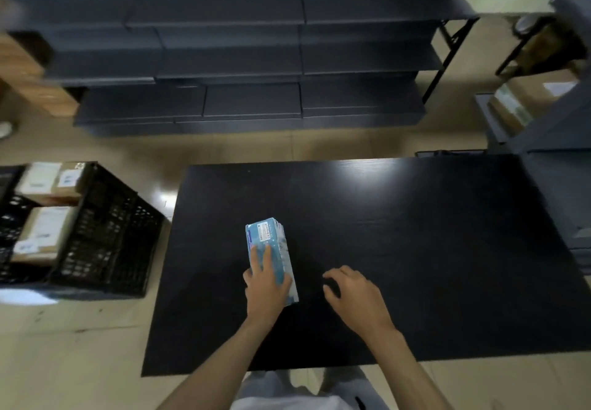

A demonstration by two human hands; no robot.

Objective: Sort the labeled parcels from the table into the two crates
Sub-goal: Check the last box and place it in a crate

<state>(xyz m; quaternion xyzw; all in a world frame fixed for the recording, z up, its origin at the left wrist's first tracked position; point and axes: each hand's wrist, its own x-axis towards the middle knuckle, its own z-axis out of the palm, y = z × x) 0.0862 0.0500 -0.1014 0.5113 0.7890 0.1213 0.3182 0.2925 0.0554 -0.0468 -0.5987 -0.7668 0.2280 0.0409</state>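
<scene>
Brown parcels [43, 233] already lie in the black crate [108, 227] at my ten o'clock; only the blue parcel [267, 240] shows on the table [415, 249], at twelve o'clock under my left hand's [265, 288] flat, straight fingers, my right hand [355, 296] loosely curled and empty at one o'clock.

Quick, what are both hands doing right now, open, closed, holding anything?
Left hand: open, straight fingers resting on top of the blue parcel.
Right hand: open, loosely curled over the table, holding nothing.
</scene>
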